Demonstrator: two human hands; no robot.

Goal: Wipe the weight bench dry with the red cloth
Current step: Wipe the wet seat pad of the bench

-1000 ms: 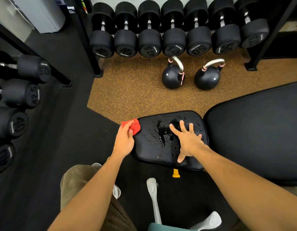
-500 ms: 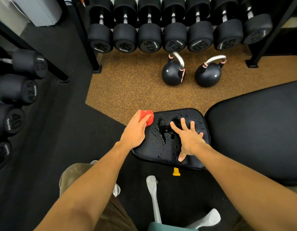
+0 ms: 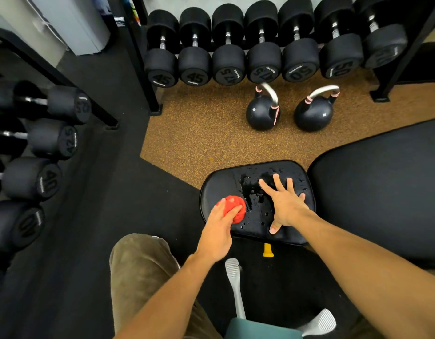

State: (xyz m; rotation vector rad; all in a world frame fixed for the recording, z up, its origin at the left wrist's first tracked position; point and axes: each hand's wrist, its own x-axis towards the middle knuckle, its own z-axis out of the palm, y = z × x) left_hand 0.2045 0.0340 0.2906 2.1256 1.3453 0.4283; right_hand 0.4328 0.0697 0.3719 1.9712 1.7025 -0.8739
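The weight bench's small black seat pad (image 3: 221, 182) lies in front of me, with water drops and a puddle (image 3: 254, 195) across its middle and far part. A strip along the pad's left side looks dry. My left hand (image 3: 218, 231) grips the bunched red cloth (image 3: 232, 204) and presses it onto the near-left part of the pad, at the edge of the wet patch. On the right half of the pad my right hand (image 3: 286, 204) lies flat with its fingers spread. The long black back pad (image 3: 382, 187) extends to the right.
Two black kettlebells (image 3: 261, 113) (image 3: 313, 115) stand on the brown floor beyond the seat. A rack of dumbbells (image 3: 260, 57) lines the back, and another rack of dumbbells (image 3: 52, 140) runs along the left. A yellow knob (image 3: 268, 250) and a grey lever (image 3: 233, 277) sit below the seat.
My left hand has dragged the red cloth from the seat's far-left corner down its left side toward me. My right hand has stayed flat on the pad.
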